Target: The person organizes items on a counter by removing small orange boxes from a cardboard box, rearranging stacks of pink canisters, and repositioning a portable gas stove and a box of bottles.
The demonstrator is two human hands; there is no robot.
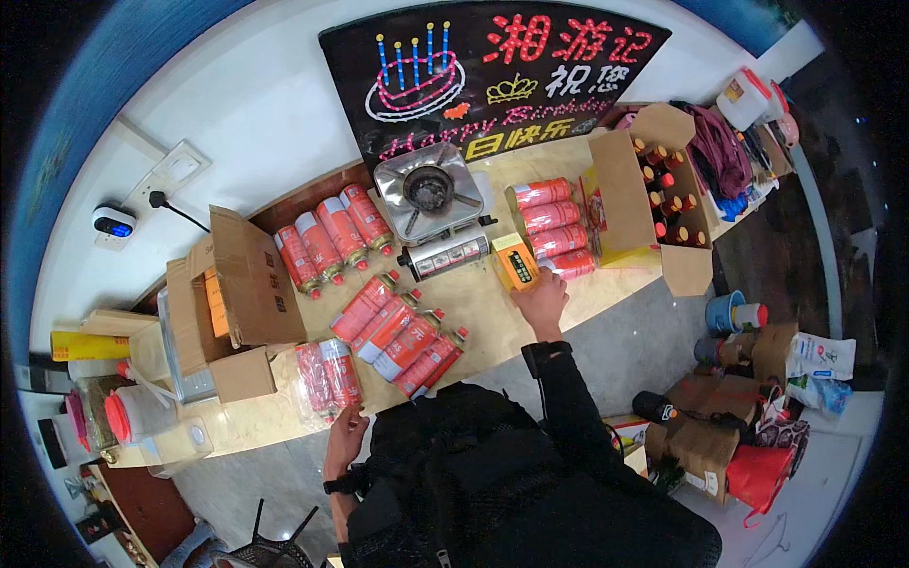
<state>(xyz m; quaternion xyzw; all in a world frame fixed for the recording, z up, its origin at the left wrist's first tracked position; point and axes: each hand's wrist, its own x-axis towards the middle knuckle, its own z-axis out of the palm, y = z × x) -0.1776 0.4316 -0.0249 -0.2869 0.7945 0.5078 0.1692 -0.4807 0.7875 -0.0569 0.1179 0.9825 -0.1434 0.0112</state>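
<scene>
My right hand (542, 298) grips the near end of a small yellow-and-orange box (516, 263) that bears writing. The box is beside a row of red gas canisters (557, 236) lying on their sides. My left hand (346, 434) is at the table's near edge, by a pair of plastic-wrapped gas canisters (328, 376); its fingers are partly curled, and whether they touch the wrap is unclear. Between the hands lies a group of red canisters (399, 334). A portable gas stove (429, 192) stands behind them, with more canisters (334, 238) to its left.
An open cardboard box (245, 284) stands on the table's left, holding an orange package. To the right, another carton (625, 188) holds several capped bottles (671, 202). A black birthday sign (454, 78) leans at the wall. Bags and cartons (710, 447) crowd the floor at right.
</scene>
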